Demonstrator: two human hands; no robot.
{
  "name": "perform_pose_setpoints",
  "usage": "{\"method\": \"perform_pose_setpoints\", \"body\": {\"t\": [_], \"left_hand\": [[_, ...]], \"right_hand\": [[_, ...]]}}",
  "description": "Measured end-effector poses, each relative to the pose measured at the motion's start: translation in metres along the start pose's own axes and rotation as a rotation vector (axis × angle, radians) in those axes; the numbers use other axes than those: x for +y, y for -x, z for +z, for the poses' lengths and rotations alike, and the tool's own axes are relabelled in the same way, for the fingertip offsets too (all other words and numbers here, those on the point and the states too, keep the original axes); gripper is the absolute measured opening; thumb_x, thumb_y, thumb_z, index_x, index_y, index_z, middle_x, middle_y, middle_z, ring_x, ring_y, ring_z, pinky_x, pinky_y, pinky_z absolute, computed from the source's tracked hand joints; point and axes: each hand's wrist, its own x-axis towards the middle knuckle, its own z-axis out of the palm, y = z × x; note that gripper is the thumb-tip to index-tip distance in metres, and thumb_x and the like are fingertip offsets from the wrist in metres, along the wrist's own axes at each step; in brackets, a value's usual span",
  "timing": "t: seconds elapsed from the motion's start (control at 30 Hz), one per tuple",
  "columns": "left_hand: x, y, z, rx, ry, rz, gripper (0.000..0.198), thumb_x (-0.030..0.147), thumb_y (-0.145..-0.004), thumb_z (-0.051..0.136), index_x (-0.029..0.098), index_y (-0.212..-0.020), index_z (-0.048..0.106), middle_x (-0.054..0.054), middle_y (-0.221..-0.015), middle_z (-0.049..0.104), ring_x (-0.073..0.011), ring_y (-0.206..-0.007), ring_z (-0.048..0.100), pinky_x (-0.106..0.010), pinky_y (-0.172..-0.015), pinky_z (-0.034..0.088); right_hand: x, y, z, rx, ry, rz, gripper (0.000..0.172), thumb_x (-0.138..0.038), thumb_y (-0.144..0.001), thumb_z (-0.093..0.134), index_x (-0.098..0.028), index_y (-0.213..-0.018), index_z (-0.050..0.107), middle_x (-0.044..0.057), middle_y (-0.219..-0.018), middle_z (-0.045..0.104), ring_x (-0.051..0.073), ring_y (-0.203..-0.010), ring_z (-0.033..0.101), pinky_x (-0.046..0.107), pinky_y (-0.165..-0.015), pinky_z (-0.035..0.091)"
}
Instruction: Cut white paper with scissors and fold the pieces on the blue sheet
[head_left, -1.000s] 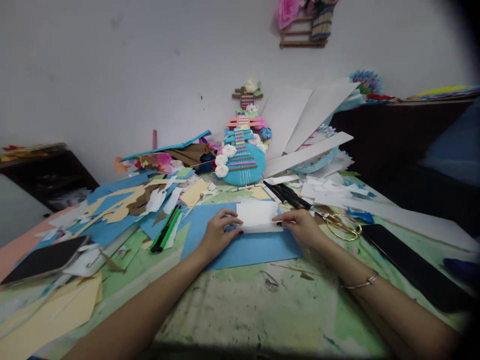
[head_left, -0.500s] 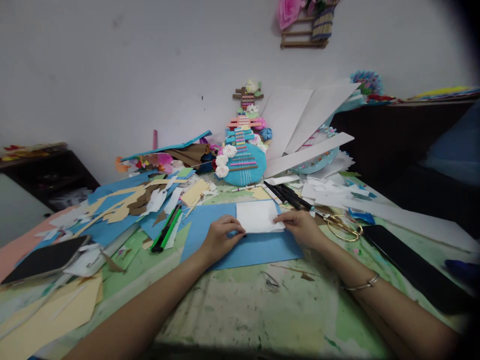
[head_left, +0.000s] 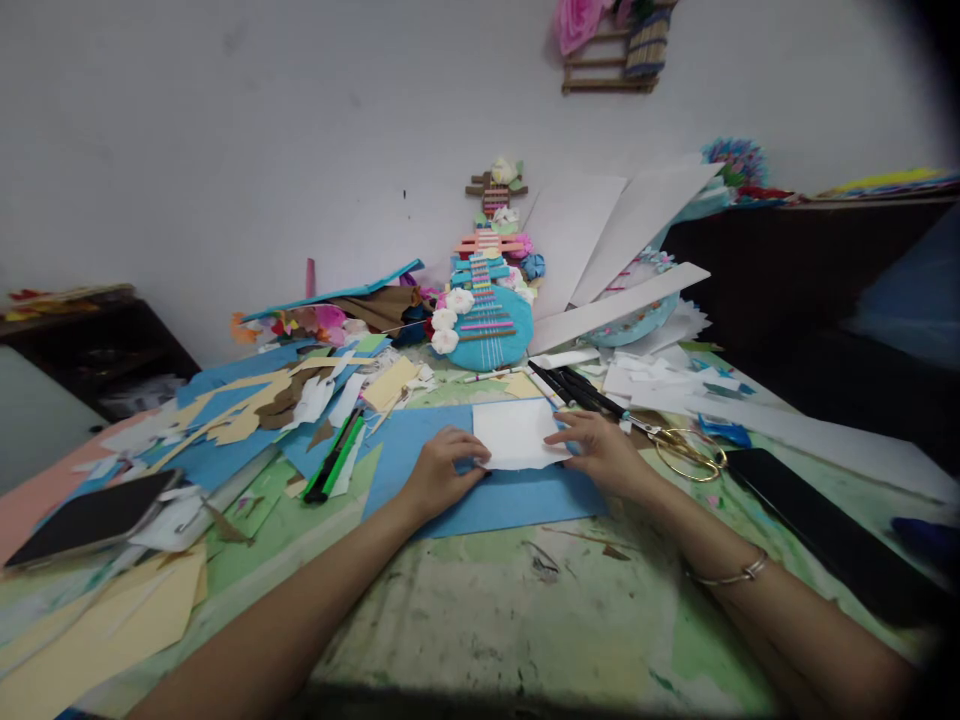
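Observation:
A small white sheet of paper (head_left: 516,434) lies over the upper part of a blue sheet (head_left: 517,503) in front of me. My left hand (head_left: 448,468) pinches the white paper at its lower left corner, thumb below and fingers above. At the paper's right edge is my right hand (head_left: 600,452); its fingers are spread, with fingertips touching or just over the paper. Black pens (head_left: 574,388) lie just beyond my right hand. Gold-handled scissors (head_left: 690,455) rest to its right.
A green and black utility knife (head_left: 335,458) and paper scraps (head_left: 300,395) lie on the left, near a phone (head_left: 94,515). A long black object (head_left: 817,520) lies on the right. At the back stands a blue paper lute (head_left: 491,330) with white flowers.
My right hand's fingers have spread apart from their pinch on the white paper's right edge. The paper's lower edge now bows slightly. My left hand stays in place.

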Motion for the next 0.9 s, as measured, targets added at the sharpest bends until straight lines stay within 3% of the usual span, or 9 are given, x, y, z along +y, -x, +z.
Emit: {"method": "perform_pose_setpoints", "body": {"t": [0.13, 0.27, 0.57, 0.73, 0.9], "left_hand": [[-0.0039, 0.0000, 0.0021, -0.009, 0.017, 0.016, 0.012, 0.010, -0.071, 0.065, 0.020, -0.076, 0.070, -0.004, -0.084, 0.070, -0.0182, -0.082, 0.061, -0.034, -0.077, 0.048], [-0.0032, -0.0002, 0.0016, -0.007, 0.040, 0.029, 0.010, 0.012, -0.074, 0.063, 0.020, -0.075, 0.070, -0.003, -0.082, 0.070, -0.0172, -0.080, 0.061, -0.033, -0.076, 0.048], [-0.0026, 0.0006, 0.0010, -0.001, 0.050, 0.027, 0.009, 0.013, -0.074, 0.063, 0.018, -0.076, 0.070, -0.004, -0.079, 0.070, -0.0174, -0.079, 0.061, -0.033, -0.075, 0.048], [-0.0024, 0.0000, 0.0012, -0.025, 0.063, -0.026, 0.010, 0.013, -0.074, 0.062, 0.019, -0.077, 0.069, -0.004, -0.079, 0.070, -0.0172, -0.080, 0.061, -0.032, -0.076, 0.047], [-0.0044, -0.0019, 0.0013, -0.074, 0.102, -0.169, 0.006, 0.019, -0.074, 0.063, 0.018, -0.072, 0.069, -0.005, -0.084, 0.070, -0.0167, -0.080, 0.062, -0.028, -0.072, 0.047]], "right_hand": [[-0.0002, 0.0011, -0.0015, -0.024, 0.016, -0.024, 0.034, -0.004, -0.060, 0.071, -0.024, -0.086, 0.076, 0.010, -0.130, 0.054, 0.032, -0.124, 0.041, 0.048, -0.102, 0.033], [-0.0010, 0.0016, -0.0031, -0.047, -0.002, -0.066, 0.025, -0.008, -0.067, 0.067, -0.025, -0.083, 0.076, 0.009, -0.124, 0.058, 0.030, -0.121, 0.045, 0.048, -0.099, 0.036], [0.0004, 0.0025, -0.0037, -0.033, -0.012, -0.054, 0.018, -0.012, -0.070, 0.067, -0.021, -0.083, 0.076, 0.011, -0.112, 0.066, 0.028, -0.114, 0.052, 0.047, -0.095, 0.042], [0.0004, 0.0026, -0.0027, -0.043, -0.004, -0.051, 0.016, -0.013, -0.070, 0.066, -0.021, -0.080, 0.075, 0.009, -0.109, 0.067, 0.028, -0.113, 0.054, 0.044, -0.094, 0.043], [0.0074, 0.0017, 0.0011, -0.007, -0.056, -0.052, 0.010, -0.020, -0.071, 0.065, -0.021, -0.077, 0.074, 0.008, -0.104, 0.069, 0.027, -0.107, 0.058, 0.042, -0.093, 0.043]]}}
